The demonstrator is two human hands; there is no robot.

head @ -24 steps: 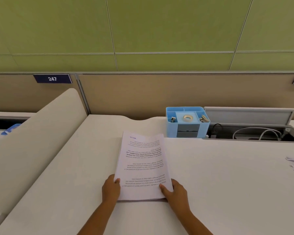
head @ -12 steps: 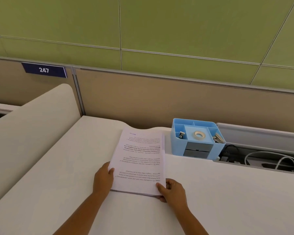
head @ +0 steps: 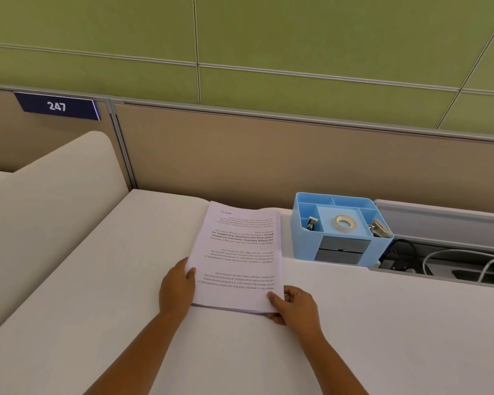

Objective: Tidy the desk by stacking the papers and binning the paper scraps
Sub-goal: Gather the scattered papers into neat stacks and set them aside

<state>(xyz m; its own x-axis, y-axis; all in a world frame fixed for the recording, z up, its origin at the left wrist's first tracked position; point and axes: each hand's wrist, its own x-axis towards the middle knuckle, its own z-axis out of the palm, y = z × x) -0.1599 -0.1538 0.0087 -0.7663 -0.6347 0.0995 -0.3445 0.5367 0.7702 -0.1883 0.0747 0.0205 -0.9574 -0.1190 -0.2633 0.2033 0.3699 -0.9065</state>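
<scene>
A stack of white printed papers (head: pixel 240 252) lies on the white desk (head: pixel 397 323), its text upside down to me and its near edge slightly raised. My left hand (head: pixel 176 289) holds the stack's near left corner, thumb on top. My right hand (head: pixel 293 306) grips the near right corner, thumb on the top sheet and fingers curled under it. No paper scraps or bin are in view.
A blue desk organiser (head: pixel 341 228) with a tape roll and clips stands just right of the stack. Behind it an open cable tray (head: pixel 445 260) holds white cables. A cream side divider (head: pixel 46 201) rises on the left, a tan partition at the back.
The stack has slid away from me toward the back partition with both hands on it. The view turned left, so the scraps at the far right dropped out of view.
</scene>
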